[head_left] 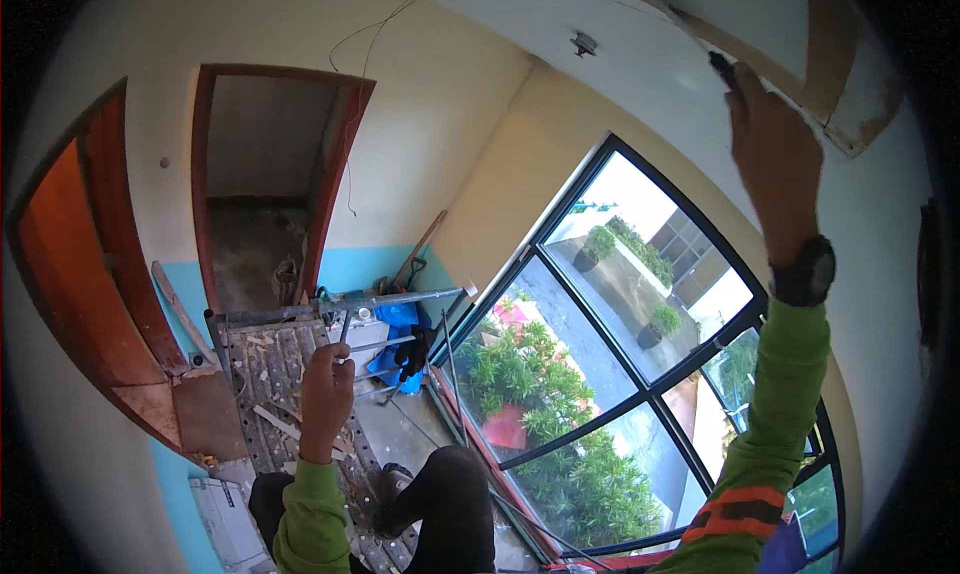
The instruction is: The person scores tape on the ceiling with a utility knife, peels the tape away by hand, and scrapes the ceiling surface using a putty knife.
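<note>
right hand [775, 159] raised, dark tool [722, 69] pointing up-left at ceiling [640, 34], left hand [327, 379] low

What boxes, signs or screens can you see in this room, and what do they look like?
No signs or screens show.
Pale grey flat box: on the floor at lower left, beside the blue wall; whether it is a package cannot be told.
Blue bundle: past the scaffold platform, maybe a bag or sheet.
Wristwatch: black, on the raised right hand's wrist; its face is turned away.
</note>
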### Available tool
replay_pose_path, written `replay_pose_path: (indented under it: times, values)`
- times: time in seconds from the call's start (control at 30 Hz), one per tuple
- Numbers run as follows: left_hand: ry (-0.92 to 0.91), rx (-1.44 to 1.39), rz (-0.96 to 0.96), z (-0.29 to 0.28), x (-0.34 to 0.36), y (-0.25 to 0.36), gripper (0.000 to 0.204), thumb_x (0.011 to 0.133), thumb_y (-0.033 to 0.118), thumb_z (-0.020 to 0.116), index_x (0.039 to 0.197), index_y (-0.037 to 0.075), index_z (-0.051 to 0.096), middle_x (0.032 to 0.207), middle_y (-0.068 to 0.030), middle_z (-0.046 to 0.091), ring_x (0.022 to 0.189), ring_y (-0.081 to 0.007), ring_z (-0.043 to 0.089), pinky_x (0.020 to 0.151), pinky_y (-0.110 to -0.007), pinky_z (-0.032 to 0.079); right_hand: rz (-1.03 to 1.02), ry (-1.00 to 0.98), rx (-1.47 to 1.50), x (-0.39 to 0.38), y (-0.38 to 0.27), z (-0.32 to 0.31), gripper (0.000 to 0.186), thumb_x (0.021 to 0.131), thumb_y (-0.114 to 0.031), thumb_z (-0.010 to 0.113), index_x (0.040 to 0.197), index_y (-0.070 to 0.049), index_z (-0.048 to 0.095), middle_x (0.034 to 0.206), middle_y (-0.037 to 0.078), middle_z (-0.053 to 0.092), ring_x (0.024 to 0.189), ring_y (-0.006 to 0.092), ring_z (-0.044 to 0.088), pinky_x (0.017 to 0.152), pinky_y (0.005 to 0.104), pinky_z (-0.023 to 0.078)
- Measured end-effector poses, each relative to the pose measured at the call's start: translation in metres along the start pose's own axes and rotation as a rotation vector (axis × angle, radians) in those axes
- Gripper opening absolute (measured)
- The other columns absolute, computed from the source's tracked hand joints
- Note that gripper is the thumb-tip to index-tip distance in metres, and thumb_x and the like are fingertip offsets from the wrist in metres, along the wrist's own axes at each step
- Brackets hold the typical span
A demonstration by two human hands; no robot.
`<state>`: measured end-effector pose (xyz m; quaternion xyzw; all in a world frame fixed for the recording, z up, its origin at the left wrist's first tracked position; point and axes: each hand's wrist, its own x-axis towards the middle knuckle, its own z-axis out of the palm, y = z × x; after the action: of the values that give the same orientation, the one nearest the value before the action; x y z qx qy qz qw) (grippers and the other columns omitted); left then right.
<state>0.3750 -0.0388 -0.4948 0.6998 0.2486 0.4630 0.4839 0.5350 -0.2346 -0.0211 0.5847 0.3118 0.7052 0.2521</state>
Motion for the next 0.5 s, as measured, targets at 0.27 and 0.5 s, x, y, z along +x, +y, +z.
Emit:
replay_pose_path:
  times: [0.27,0.5]
  values:
    - [-0.045,-0.011,0.04,0.016,0.002,-0.002,0.019,0.086,0.005,0.059,0.104,0.002,0.056,0.096,-0.0134,0.062,0.074,-0.024,0.064,0.063,-0.034,0.05,-0.103,0.121,-0.062,0.014,0.023,0.001,0.029,0.092,-0.024,0.058,0.118,-0.013,0.058,0.081,0.011,0.069,0.07,0.0236,0.069,0.063,0.0334,0.058]
    - [-0.04,-0.015,0.057,0.016,0.001,-0.006,0.018,0.087,0.006,0.06,0.104,0.003,0.057,0.096,-0.011,0.062,0.072,-0.0216,0.064,0.063,-0.033,0.05,-0.104,0.069,0.034,0.021,0.019,0.002,0.025,0.092,-0.023,0.057,0.114,-0.011,0.06,0.081,0.012,0.069,0.071,0.0225,0.069,0.061,0.0328,0.058]
